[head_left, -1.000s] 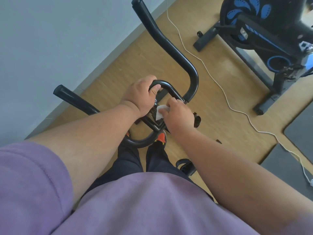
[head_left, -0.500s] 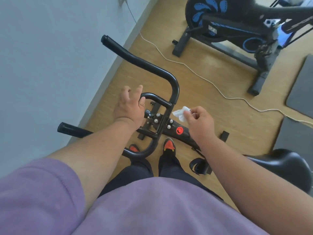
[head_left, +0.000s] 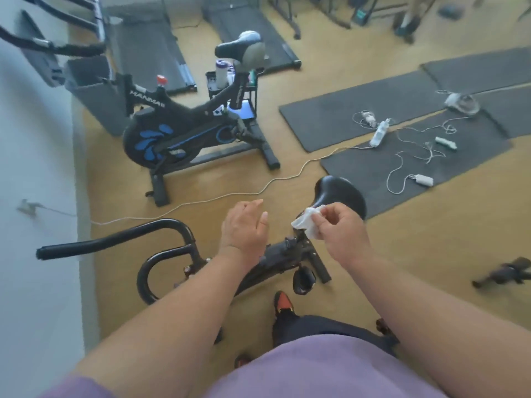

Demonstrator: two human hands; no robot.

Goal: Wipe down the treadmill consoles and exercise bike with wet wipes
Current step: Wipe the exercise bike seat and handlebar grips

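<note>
Right hand [head_left: 342, 228] is pinching a scrunched-up wipe [head_left: 306, 224] between thumb and fingertips, held in the air just in front of the seat [head_left: 340, 193] of the near bike [head_left: 287, 254]. Left hand [head_left: 244, 228] is loose, fingers straight and relaxed, hovering over the frame and touching nothing.

My guess is the seat gets wiped next. What could go wrong: the wipe is balled up small, so only a tiny patch would meet the seat and most of it gets missed unless it's opened out first. It's also only a fingertip pinch, so dragging across the seat could pull it free and drop it on the floor [head_left: 402, 268]. And with nothing steadying the bike, a hard push on the seat might rock it.

The blue bike [head_left: 178, 130] and the treadmills [head_left: 149, 53] sit well apart, further back.
</note>
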